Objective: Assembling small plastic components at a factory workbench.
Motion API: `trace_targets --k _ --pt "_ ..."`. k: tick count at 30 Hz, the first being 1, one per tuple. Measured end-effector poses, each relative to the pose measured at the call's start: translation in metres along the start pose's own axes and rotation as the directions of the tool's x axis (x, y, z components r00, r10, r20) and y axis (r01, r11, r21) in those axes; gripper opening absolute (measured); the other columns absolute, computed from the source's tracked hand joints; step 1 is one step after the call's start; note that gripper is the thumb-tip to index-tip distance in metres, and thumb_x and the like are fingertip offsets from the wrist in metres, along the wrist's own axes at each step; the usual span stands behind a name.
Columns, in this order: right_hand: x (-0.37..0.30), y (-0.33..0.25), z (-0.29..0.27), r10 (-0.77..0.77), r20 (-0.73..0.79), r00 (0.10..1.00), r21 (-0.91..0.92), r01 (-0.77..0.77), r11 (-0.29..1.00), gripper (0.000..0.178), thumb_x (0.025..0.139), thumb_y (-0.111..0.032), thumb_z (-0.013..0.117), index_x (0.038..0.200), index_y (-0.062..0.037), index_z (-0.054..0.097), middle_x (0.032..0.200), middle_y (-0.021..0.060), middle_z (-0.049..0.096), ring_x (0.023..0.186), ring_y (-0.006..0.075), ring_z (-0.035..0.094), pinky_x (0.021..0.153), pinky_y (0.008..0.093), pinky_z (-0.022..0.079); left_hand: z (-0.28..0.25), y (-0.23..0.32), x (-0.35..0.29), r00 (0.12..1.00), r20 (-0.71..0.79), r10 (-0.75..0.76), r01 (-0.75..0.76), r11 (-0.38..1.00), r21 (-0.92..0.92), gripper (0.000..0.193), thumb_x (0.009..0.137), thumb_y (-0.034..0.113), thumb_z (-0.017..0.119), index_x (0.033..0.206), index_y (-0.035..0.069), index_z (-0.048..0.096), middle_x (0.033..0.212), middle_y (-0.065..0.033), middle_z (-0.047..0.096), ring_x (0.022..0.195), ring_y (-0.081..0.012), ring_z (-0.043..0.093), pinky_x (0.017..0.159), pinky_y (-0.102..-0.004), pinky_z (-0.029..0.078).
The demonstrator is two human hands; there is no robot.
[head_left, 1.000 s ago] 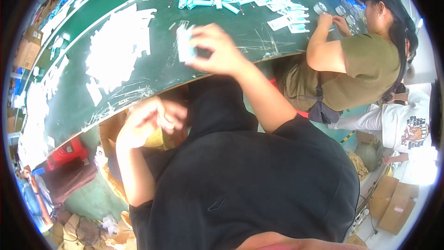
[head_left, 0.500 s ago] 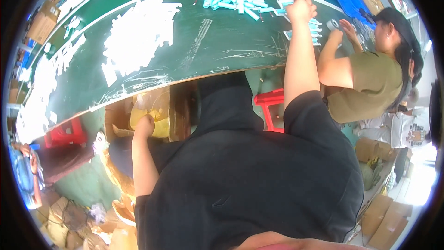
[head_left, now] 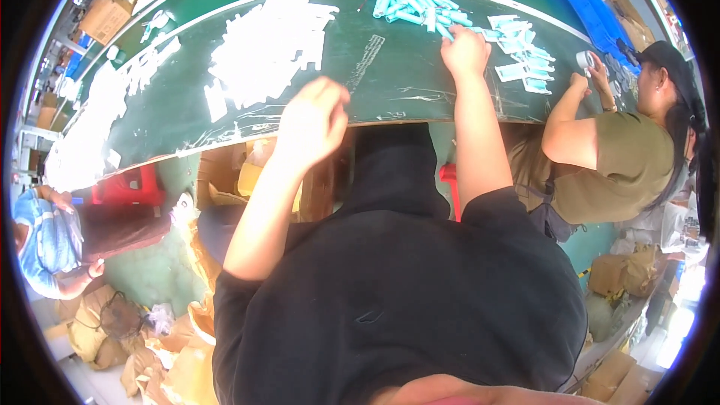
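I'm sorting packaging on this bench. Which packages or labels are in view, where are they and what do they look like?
Teal tubes: loose heap, far table edge, by the right hand.
White flat packs: wide pile, beyond the left hand.
Teal-and-white sachets: scattered right, near the co-worker's hand.
Cardboard box: brown, far left.

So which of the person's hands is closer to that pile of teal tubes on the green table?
The right hand. It rests at the near edge of the teal tubes, seemingly touching them. The left hand is over the table's near edge, well short of them, closer to the white pieces.
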State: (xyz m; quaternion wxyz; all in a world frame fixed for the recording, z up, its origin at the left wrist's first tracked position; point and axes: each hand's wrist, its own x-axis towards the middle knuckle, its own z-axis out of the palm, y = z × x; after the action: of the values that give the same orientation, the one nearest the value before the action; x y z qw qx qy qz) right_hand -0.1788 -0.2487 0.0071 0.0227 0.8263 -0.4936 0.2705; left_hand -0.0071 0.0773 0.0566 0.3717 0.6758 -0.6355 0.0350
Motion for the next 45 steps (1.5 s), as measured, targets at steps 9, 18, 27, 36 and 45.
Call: trace_targets --k 9,18,27,36,45 --pt "0.001 -0.018 -0.002 0.123 -0.316 0.941 0.766 0.177 0.619 0.025 0.108 -0.006 0.056 0.127 -0.0033 0.071 0.097 0.0160 0.079 0.088 0.0231 0.077 0.082 0.0378 0.059 0.058 -0.076 0.064 0.920 -0.127 -0.370 0.351 0.635 0.688 0.044 0.092 0.023 0.074 0.126 -0.004 0.061 0.119 -0.0257 0.068 0.114 -0.0408 0.066 0.102 -0.0498 0.052" --pt "-0.004 -0.022 -0.010 -0.236 0.165 0.958 0.915 -0.059 0.400 0.024 0.111 -0.019 0.061 0.125 -0.0041 0.074 0.082 0.0004 0.077 0.070 0.0043 0.061 0.065 0.0262 0.049 0.041 -0.013 0.034 0.967 -0.115 -0.226 0.253 0.903 0.347 0.034 0.085 -0.001 0.072 0.118 0.004 0.073 0.110 -0.0164 0.068 0.105 -0.0370 0.068 0.095 -0.0443 0.056" --pt "-0.013 -0.039 -0.011 -0.437 0.275 0.856 0.706 0.128 0.697 0.031 0.106 -0.037 0.070 0.109 -0.0087 0.083 0.067 0.0067 0.064 0.062 0.0160 0.057 0.063 0.0335 0.050 0.041 0.000 0.007 0.986 0.050 0.157 -0.164 0.959 0.232 0.032 0.078 -0.002 0.066 0.109 0.001 0.076 0.116 -0.0138 0.070 0.114 -0.0324 0.068 0.097 -0.0417 0.058" --pt "-0.017 -0.036 -0.010 -0.535 0.273 0.800 0.721 0.198 0.664 0.022 0.093 -0.029 0.081 0.107 -0.0119 0.082 0.068 0.0058 0.067 0.061 0.0189 0.058 0.064 0.0340 0.051 0.046 0.012 0.003 0.994 0.113 0.011 -0.027 0.989 0.142 0.013 0.083 0.002 0.072 0.095 0.001 0.077 0.110 -0.0108 0.075 0.104 -0.0322 0.071 0.093 -0.0424 0.059" --pt "-0.021 -0.045 -0.014 -0.658 0.268 0.704 0.725 0.303 0.619 0.042 0.094 -0.016 0.079 0.135 -0.0128 0.074 0.066 -0.0003 0.054 0.060 0.0090 0.045 0.056 0.0298 0.040 0.047 0.016 0.030 0.959 0.262 -0.106 0.029 0.959 0.283 0.002 0.081 0.002 0.068 0.081 0.001 0.071 0.097 -0.0133 0.071 0.102 -0.0337 0.072 0.089 -0.0455 0.059"
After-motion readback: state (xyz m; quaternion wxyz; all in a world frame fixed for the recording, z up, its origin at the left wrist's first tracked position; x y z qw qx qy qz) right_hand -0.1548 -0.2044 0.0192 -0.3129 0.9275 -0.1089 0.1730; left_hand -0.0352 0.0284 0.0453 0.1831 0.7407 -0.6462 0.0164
